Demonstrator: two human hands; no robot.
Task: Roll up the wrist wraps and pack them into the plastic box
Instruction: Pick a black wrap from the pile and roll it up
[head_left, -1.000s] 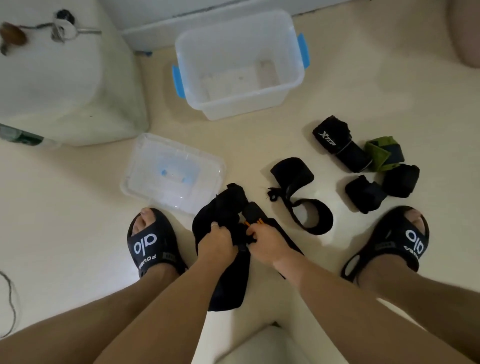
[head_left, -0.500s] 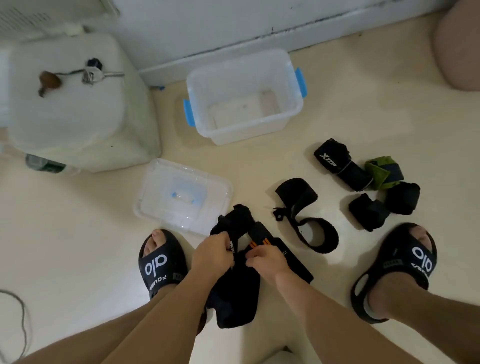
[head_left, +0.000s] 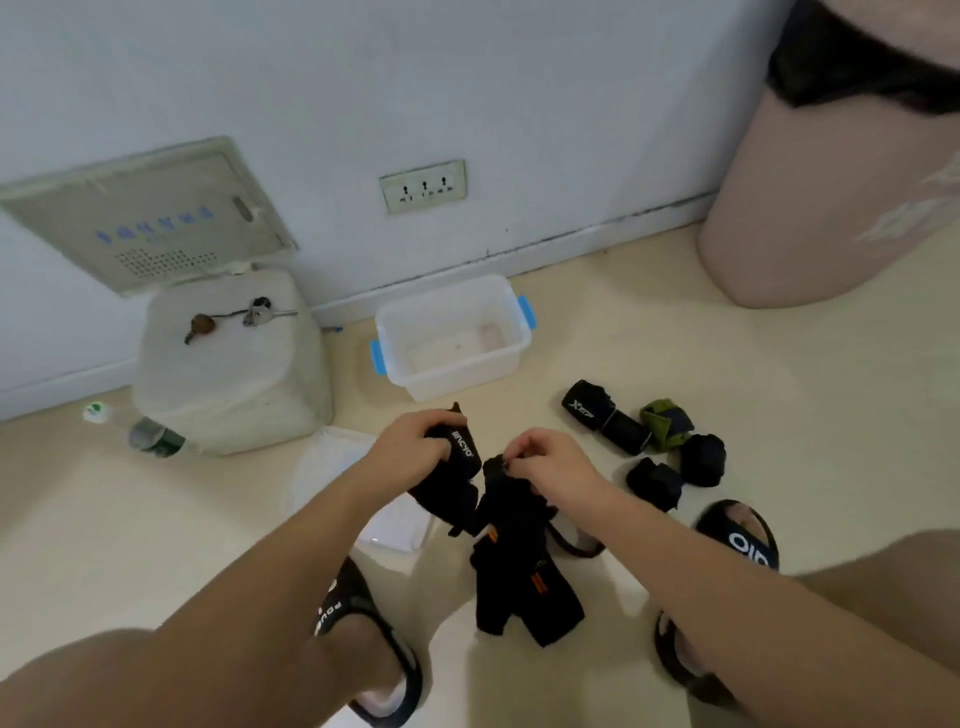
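Translucent plastic box (head_left: 452, 358) with blue latches stands open on the floor by the wall, well beyond both hands. Its clear lid (head_left: 337, 467) lies on the floor under the left forearm. Between them, raised above the floor, the left hand (head_left: 410, 447) curls round one end of a black wrist wrap (head_left: 462, 452), while the right hand (head_left: 550, 462) pinches the top of another black wrap (head_left: 519, 571) that hangs down from its fingers. Four rolled wraps (head_left: 649, 441) lie clustered on the floor, to the right of the right hand.
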